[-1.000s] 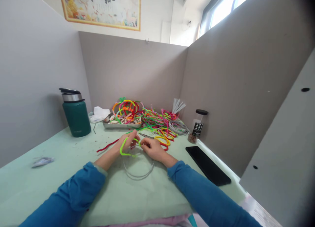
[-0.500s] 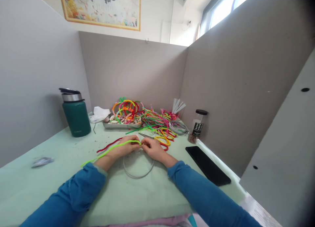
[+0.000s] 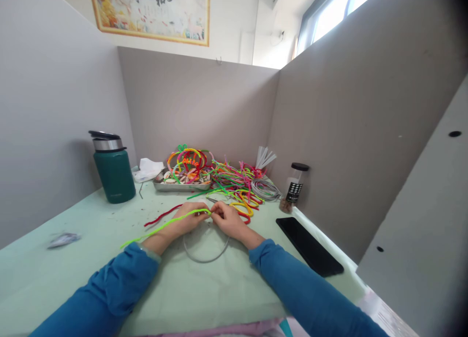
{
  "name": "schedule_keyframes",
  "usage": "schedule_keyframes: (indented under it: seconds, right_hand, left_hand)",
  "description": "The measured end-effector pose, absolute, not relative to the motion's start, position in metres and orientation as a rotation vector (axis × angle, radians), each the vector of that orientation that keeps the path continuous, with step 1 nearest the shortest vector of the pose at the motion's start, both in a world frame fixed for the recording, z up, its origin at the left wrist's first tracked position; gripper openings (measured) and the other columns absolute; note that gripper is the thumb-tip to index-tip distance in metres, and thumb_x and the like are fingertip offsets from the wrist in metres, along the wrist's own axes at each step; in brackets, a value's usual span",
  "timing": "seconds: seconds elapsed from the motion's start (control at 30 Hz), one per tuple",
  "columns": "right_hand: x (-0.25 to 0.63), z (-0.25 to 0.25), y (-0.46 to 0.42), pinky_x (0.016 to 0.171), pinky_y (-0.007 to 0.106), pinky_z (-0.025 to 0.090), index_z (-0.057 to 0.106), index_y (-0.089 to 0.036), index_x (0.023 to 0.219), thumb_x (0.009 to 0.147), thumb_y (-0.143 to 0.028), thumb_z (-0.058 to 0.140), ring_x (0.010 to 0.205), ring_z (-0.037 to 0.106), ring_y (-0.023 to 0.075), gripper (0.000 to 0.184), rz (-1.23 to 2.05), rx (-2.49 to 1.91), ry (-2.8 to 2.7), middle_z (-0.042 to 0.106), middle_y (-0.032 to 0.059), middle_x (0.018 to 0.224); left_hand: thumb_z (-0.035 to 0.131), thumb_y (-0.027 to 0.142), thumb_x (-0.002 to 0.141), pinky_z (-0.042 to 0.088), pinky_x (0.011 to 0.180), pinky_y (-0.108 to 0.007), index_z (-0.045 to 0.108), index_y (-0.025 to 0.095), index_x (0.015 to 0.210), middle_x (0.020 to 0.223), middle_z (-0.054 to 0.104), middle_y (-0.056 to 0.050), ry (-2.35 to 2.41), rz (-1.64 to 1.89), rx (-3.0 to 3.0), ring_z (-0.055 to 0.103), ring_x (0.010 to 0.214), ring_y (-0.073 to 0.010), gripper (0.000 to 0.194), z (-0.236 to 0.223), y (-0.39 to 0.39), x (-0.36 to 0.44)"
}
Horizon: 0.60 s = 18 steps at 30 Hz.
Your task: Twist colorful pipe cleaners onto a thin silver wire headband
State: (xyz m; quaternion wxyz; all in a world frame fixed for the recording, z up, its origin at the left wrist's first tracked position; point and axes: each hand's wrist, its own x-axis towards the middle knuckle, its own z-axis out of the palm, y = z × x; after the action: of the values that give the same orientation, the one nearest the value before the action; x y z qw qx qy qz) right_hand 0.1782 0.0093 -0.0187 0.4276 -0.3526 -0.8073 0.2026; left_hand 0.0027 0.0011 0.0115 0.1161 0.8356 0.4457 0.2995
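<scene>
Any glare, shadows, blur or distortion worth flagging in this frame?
Head view: window glares white; soft shadow on the left partition beside the green bottle; upper right corner dark and blurred; wide-angle stretch towards the edges; small packet smeared; lime fuzzy stem readable, fingertip detail soft.

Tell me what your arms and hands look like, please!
Both arms wear long, plain blue cloth sleeves, the left one wrinkled, the right one smoother. A thin, pale greenish cuff edge peeks out at the left wrist. The left hand and right hand have no gloves.
</scene>
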Motion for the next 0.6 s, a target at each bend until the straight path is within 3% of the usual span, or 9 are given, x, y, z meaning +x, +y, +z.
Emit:
schedule_keyframes:
  seconds: [0.37,0.6]
  right_hand:
    - [0.1792,-0.0157,0.009,0.052,0.02,0.034,0.05,-0.019,0.093,0.077,-0.016,0.044,0.056,0.049,0.0099,0.018,0.556,-0.867,-2.043,0.057,-0.0029,0.065]
    - [0.1783,-0.0157,0.0066,0.053,0.021,0.033,0.053,-0.019,0.088,0.076,-0.019,0.047,0.057,0.049,0.0104,0.013,0.446,-0.92,-2.009,0.057,-0.0018,0.065]
  left_hand:
    - [0.044,0.029,0.079,0.033,0.059,-0.019,0.063,0.016,0.074,0.069,0.06,0.0,1.27,0.823,2.535,0.048,0.063,-0.0104,0.024,0.0084,0.0024,0.0032]
    - [0.041,0.037,0.08,0.03,0.054,-0.019,0.062,0.018,0.071,0.063,0.056,0.001,1.39,0.78,2.526,0.046,0.06,-0.0108,0.03,0.0149,-0.0032,0.0031]
